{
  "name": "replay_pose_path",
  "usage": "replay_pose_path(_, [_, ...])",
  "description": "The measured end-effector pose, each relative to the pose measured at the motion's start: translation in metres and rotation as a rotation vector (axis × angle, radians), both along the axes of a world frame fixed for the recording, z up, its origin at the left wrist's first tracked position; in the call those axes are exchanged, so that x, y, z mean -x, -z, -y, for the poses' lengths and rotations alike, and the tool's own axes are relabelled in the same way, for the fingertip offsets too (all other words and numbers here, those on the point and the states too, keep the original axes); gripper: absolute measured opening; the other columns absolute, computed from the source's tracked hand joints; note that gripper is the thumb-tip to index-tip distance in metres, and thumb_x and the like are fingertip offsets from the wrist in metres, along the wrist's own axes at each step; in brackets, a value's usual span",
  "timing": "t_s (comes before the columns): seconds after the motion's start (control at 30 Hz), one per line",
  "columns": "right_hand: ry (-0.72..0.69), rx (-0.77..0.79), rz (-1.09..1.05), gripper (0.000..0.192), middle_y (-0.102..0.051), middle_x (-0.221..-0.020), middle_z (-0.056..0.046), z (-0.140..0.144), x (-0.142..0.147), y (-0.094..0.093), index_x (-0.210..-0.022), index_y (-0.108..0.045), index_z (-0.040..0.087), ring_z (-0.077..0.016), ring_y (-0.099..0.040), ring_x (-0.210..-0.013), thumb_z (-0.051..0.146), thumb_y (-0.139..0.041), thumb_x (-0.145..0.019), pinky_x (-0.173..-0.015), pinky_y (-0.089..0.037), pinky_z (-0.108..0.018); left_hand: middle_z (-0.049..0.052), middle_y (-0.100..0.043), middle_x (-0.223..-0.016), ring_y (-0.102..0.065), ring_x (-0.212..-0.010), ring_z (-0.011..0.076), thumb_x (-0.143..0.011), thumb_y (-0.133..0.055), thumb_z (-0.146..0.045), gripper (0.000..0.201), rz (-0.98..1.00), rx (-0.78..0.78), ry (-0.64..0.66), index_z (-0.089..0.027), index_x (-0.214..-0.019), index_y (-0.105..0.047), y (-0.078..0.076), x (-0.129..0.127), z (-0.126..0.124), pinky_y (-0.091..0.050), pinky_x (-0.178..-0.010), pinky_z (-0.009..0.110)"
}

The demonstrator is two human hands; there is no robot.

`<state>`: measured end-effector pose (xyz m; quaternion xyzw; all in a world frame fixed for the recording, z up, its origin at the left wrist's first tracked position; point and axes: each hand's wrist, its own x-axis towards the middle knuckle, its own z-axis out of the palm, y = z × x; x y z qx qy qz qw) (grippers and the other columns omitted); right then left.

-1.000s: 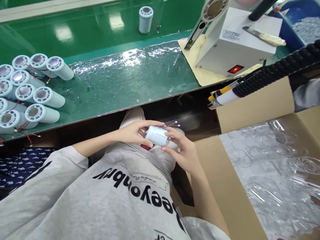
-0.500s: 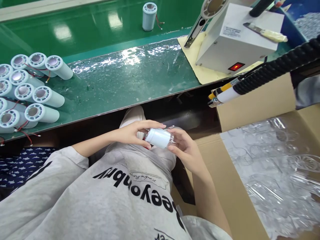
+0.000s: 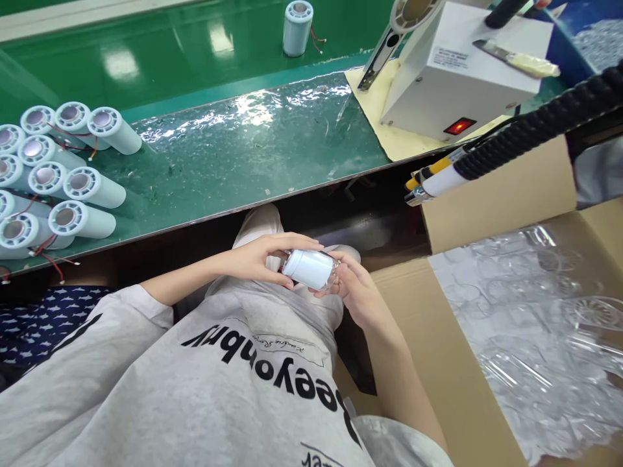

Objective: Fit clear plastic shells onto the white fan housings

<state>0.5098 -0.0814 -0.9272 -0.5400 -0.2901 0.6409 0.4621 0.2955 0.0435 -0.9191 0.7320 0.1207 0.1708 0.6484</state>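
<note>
Over my lap lies a light blue cylinder (image 3: 309, 269), on its side and slightly tilted. My left hand (image 3: 263, 256) grips its left end between thumb and fingers. A clear plastic piece (image 3: 333, 272) fits around the right end, and my right hand (image 3: 354, 285) pinches it with thumb and fingers. The palm side of the right hand is hidden. Similar light blue cylinders (image 3: 92, 188) with red wires lie and stand in a group at the left of the green bench.
One more light blue cylinder (image 3: 298, 29) stands on the green conveyor belt (image 3: 170, 65). At the right are a white machine (image 3: 467, 71) with a lit red switch, a knife (image 3: 516, 59) on top, a black corrugated hose (image 3: 535, 130) and a cardboard box (image 3: 438, 350) of clear plastic parts (image 3: 540, 357).
My right hand has turned and its fingers have closed further around the clear plastic piece. My left hand has barely moved. The cylinder on the belt has shifted slightly right and up.
</note>
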Motion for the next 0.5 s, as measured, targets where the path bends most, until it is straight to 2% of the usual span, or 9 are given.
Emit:
replay_pose_path(0.17, [-0.028,-0.006,-0.021,0.058,-0.065,-0.083,0.0,0.0,0.002,0.0,-0.103,-0.06,0.024,-0.0166,-0.068,-0.063,0.074,-0.074,-0.078,-0.055,-0.064,-0.032,0.011,-0.06,-0.151,-0.052,-0.145,0.0275,-0.081,-0.085,-0.026,0.068,0.046,-0.062,-0.003,-0.032,-0.145,-0.062,0.001,0.001,0.001,-0.043,-0.121,0.045])
replay_pose_path(0.27, [-0.006,-0.13,0.016,0.048,-0.064,-0.086,0.001,0.002,0.004,-0.004,-0.105,-0.061,0.026,-0.0156,-0.067,-0.068,0.064,-0.077,-0.081,-0.055,-0.062,-0.027,0.012,-0.059,-0.152,-0.053,-0.144,0.029,-0.079,-0.086,-0.027,0.071,0.017,-0.051,-0.02,-0.032,-0.145,-0.06,-0.002,0.003,0.003,-0.05,-0.114,0.044])
replay_pose_path(0.37, [-0.006,-0.274,0.058,0.036,-0.067,-0.095,0.0,0.005,0.005,-0.01,-0.107,-0.063,0.028,-0.0153,-0.067,-0.078,0.053,-0.077,-0.086,-0.062,-0.061,-0.025,0.013,-0.058,-0.152,-0.056,-0.14,0.029,-0.078,-0.086,-0.026,0.075,-0.002,-0.017,-0.024,-0.033,-0.147,-0.058,-0.004,0.005,0.004,-0.057,-0.104,0.039])
replay_pose_path(0.5, [-0.012,-0.331,0.115,0.03,-0.068,-0.099,-0.001,0.006,0.006,-0.019,-0.109,-0.063,0.028,-0.0161,-0.067,-0.081,0.047,-0.075,-0.089,-0.065,-0.059,-0.026,0.012,-0.057,-0.153,-0.056,-0.141,0.0286,-0.079,-0.085,-0.024,0.07,0.019,-0.017,-0.011,-0.034,-0.145,-0.061,-0.007,0.006,0.006,-0.06,-0.098,0.035])
